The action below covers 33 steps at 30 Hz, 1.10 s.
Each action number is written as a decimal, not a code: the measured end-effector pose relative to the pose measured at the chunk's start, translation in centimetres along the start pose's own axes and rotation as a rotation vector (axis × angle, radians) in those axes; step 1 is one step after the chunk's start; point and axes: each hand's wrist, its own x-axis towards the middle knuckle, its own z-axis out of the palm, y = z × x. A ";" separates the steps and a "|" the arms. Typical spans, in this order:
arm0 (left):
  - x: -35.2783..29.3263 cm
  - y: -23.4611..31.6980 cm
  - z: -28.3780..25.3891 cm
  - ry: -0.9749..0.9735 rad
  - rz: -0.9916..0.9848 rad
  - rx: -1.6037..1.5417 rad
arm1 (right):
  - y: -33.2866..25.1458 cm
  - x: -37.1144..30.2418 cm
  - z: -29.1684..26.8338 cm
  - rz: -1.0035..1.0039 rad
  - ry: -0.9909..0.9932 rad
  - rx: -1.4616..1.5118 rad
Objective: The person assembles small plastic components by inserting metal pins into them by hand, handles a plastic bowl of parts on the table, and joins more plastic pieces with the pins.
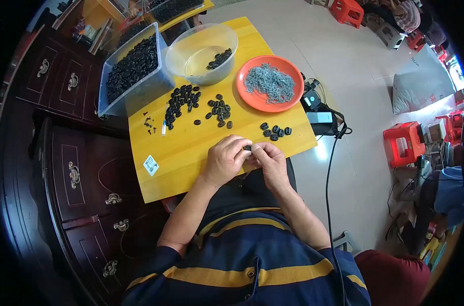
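A small black piece (248, 148) sits pinched between the fingertips of the left grip (226, 159) and the right grip (271, 162), both narrowed on it over the near side of a yellow counter (191, 143). Just beyond the right grip lies a small cluster of black ovals (275, 131); farther past it rests an orange plate (267, 106) heaped with thin silvery pins (270, 81). Straight ahead of the left grip is a loose group of dark ovals (219, 110), with a larger spread of black pieces (181, 104) to its left. Beyond these stands a clear round tub (191, 79) holding a few more. Ahead and well left of the left grip, a translucent bin (140, 94) brims with black parts (135, 64). A white label (151, 165) lies flat to that grip's left.
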 end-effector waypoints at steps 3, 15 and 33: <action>0.1 0.0 -0.1 -0.006 -0.002 -0.004 | -0.1 0.0 0.1 -0.015 -0.006 0.013; 0.0 -2.2 0.9 -0.069 -0.183 0.135 | -1.4 -0.4 -1.4 -0.135 0.147 0.109; 2.3 -5.9 -0.9 0.076 -0.248 0.238 | 0.3 0.7 2.0 -0.168 -0.060 -0.047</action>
